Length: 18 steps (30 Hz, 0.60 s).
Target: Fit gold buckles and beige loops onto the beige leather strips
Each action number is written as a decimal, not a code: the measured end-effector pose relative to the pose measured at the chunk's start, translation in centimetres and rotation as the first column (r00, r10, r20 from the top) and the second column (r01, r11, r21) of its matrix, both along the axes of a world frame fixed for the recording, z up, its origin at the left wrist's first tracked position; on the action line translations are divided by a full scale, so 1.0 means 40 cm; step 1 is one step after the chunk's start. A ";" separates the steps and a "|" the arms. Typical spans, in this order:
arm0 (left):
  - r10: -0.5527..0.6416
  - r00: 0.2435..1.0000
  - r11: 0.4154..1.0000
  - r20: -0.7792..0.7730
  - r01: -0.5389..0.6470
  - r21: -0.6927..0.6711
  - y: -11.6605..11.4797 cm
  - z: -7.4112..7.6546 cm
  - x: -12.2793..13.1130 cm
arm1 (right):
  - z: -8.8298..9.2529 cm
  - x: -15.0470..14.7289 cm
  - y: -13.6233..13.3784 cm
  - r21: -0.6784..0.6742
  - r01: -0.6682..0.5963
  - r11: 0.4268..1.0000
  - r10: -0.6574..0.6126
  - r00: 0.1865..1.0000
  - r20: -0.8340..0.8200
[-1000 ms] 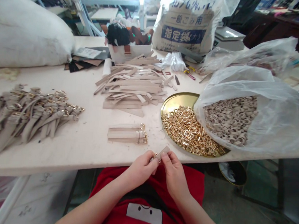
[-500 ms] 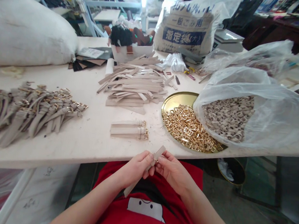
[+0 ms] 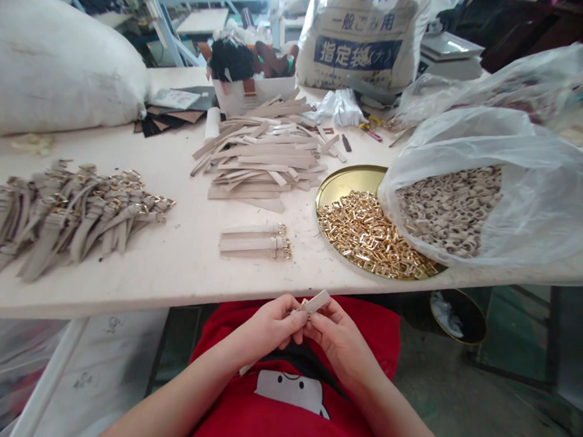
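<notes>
Both hands meet over my lap, just below the table's front edge, closed on one beige strap (image 3: 318, 301). My left hand (image 3: 277, 321) pinches it from the left, and my right hand (image 3: 336, 325) grips it near the end that sticks up. A bit of gold metal, apparently a buckle, shows between the fingertips; the fingers hide most of it. On the table beyond lie several buckled straps (image 3: 254, 245) side by side. A gold round tray (image 3: 349, 176) bears a heap of gold buckles (image 3: 370, 234). Behind the buckled straps is a pile of loose beige strips (image 3: 266, 157).
At the left lies a heap of buckled straps (image 3: 66, 216), with a big white sack (image 3: 57, 62) behind. A clear plastic bag (image 3: 531, 215) of small beige loops (image 3: 452, 206) overlaps the tray. Behind stand a white box (image 3: 230, 94) and a printed sack (image 3: 359, 37).
The strap has turned in my fingers, and its lower tail is now mostly hidden behind my left hand and forearm. My camera view has shifted slightly.
</notes>
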<state>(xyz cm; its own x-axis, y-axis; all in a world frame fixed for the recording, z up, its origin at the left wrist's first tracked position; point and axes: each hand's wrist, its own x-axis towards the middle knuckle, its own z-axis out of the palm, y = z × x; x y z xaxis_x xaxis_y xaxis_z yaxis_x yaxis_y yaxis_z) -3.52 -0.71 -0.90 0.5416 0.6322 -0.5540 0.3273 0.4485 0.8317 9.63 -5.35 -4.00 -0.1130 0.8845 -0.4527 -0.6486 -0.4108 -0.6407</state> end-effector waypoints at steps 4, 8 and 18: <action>0.011 1.000 0.999 -0.018 -0.010 0.051 0.002 -0.006 0.006 | 0.000 0.006 0.003 0.073 0.039 0.997 -0.055 0.973 0.225; 0.002 1.000 0.999 -0.022 -0.001 0.040 0.006 -0.002 0.014 | 0.007 0.032 0.015 0.158 -0.058 0.986 -0.025 0.876 0.482; 0.047 0.998 0.998 0.037 -0.049 0.051 0.011 -0.004 0.019 | 0.024 0.033 0.035 0.148 -0.078 0.986 -0.028 0.795 0.606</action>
